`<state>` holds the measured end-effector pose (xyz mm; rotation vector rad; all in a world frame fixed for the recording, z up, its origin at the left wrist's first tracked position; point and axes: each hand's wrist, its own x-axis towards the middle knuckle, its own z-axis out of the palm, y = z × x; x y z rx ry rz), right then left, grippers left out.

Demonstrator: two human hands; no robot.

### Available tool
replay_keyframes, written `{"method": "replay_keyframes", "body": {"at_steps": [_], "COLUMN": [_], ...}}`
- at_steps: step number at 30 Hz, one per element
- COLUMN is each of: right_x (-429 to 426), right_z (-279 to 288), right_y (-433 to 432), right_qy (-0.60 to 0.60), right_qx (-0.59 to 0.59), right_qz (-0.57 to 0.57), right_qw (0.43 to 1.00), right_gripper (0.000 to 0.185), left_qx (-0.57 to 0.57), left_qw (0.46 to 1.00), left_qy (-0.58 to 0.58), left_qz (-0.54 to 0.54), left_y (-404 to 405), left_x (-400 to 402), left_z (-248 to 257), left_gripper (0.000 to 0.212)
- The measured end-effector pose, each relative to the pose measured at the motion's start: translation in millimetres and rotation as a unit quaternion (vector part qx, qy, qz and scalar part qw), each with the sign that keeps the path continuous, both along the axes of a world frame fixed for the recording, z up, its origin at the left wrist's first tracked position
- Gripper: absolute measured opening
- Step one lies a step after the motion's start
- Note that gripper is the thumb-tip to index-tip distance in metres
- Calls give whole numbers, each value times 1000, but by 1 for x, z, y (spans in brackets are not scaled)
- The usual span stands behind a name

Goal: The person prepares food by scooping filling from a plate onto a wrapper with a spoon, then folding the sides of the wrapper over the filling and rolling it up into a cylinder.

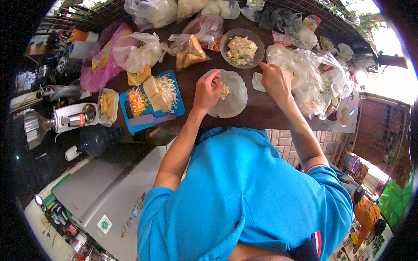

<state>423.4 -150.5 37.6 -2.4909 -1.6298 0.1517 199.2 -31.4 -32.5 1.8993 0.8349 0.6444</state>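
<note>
My left hand (208,93) is over the left side of a round pale grey plate or sheet (233,104). Its fingers are curled and apart from the thumb, with nothing visible between them. Beside the thumb lies a small heap of pale chopped filling (224,92). To the right, my right hand (277,80) is low over the table, index finger stretched towards the rim of a clear dish (224,58). That dish holds more chopped filling (241,49). A folded white sheet or wrapper (258,81) lies by the right fingers; whether they grip it is hidden.
On the left, a blue cutting board (178,98) carries shredded vegetables (137,101), tofu-like blocks (155,89) and a sheathed or purple-bladed knife (152,119). Plastic bags (307,75) crowd the right. Bagged tofu pieces (191,53) stand behind. A kitchen scale (75,115) is far left.
</note>
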Motion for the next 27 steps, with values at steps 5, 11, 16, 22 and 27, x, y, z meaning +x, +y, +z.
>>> {"method": "replay_keyframes", "body": {"at_steps": [5, 11, 16, 22, 27], "right_x": [-3, 19, 37, 15, -13], "right_z": [-12, -14, -40, -20, -36], "right_y": [10, 26, 25, 27, 24], "right_qy": [90, 260, 280, 200, 97], "right_qx": [81, 13, 22, 112, 146], "right_qz": [-5, -84, -77, -70, 53], "right_qw": [993, 962, 957, 971, 983], "right_gripper": [27, 29, 28, 36, 56], "left_qx": [-4, 160, 173, 144, 96], "left_qw": [1000, 981, 981, 988, 991], "left_qy": [15, 91, 63, 51, 79], "left_qz": [-22, -58, -60, -35, -45], "left_y": [3, 9, 23, 26, 23], "left_x": [11, 26, 36, 30, 25], "left_z": [-3, 9, 2, 0, 5], "left_gripper": [41, 43, 37, 36, 39]}}
